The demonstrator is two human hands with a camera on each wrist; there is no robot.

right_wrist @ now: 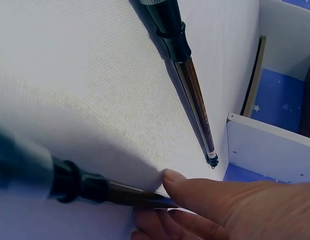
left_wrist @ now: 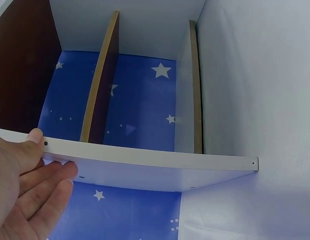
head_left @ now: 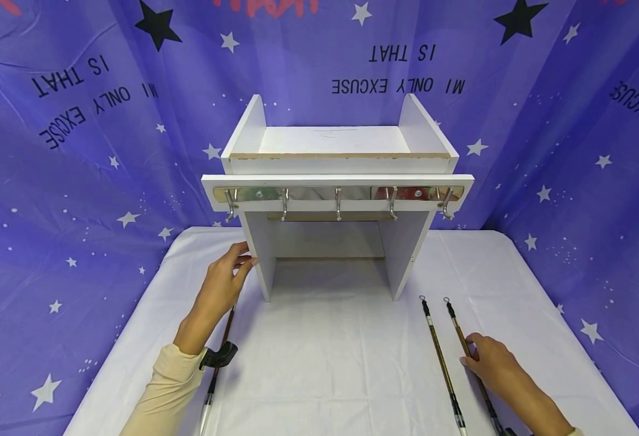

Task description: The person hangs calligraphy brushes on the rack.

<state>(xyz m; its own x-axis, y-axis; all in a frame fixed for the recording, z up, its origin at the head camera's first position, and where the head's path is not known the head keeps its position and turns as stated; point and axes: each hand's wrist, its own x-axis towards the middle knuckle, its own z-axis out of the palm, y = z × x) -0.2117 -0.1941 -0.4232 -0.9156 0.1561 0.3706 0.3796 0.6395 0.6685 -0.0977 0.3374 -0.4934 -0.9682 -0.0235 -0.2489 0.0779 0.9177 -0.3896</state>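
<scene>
A white wooden shelf unit [head_left: 333,166] with a rail of several metal hooks [head_left: 338,203] stands on the table. My left hand [head_left: 222,283] pinches the front edge of its left side panel [head_left: 261,266]. In the left wrist view, the thumb lies on the panel's edge [left_wrist: 144,156] and the fingers touch its outer face. On the right, my right hand [head_left: 498,366] grips a thin brown rod [head_left: 462,339] with a small wire loop at its tip, thumb and fingers on either side of the shaft [right_wrist: 127,195]. A similar rod [head_left: 440,357] lies just left of it.
Another dark rod [head_left: 212,387] with a clear lower end lies beneath the left forearm. White cloth [head_left: 325,363] covers the table. Purple star-printed curtains [head_left: 80,242] hang at the back and both sides.
</scene>
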